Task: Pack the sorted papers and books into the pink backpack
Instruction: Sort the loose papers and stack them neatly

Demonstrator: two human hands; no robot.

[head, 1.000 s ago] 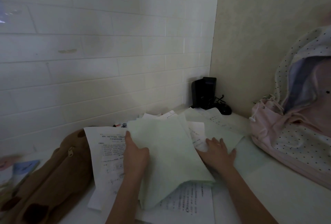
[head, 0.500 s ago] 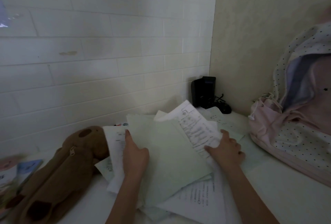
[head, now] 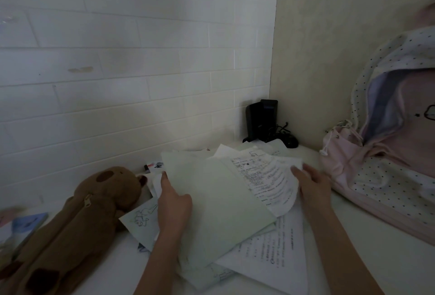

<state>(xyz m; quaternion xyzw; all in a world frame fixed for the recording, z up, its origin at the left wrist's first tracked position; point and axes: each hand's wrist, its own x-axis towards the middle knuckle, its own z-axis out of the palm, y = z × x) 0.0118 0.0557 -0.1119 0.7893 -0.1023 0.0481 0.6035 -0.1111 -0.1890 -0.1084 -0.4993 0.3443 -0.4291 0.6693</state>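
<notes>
**Loose papers being gathered at the desk's back edge; pink backpack waiting at the right**

- Papers [head: 219, 202]: an untidy, fanned stack lying toward the back of the desk [head: 367, 257], near the back right corner. A pale green sheet is on top; printed white sheets splay out under it toward the front edge. None is in the bag yet.
- Left hand [head: 173, 205]: on the stack's left side, thumb over the green sheet's edge and fingers out of sight beneath, pinching the sheets.
- Right hand [head: 313, 188]: at the stack's right side, fingers curled round a printed sheet [head: 268, 177] that arches up off the pile; gripping that sheet's edge.
- Pink backpack [head: 386, 167]: standing at the desk's right edge, polka-dot flap thrown back, mouth open, just beside the right hand but apart from the papers.
- Brown plush pouch [head: 77, 221]: lying at the left, zip showing, touching the stack's left corner.
- Blue booklet [head: 27, 224]: at the far left edge, blurred.
- Black device with cable [head: 261, 120]: in the back corner, behind the papers.

Step in hand, by judgement: collecting and squaring the sheets, before any packing. The next move calls for drawing the splayed sheets into one even bundle, both hands closing on it, then carrying it right to the open mouth edge-first so that no corner folds. Stray lower sheets may be left behind.
</notes>
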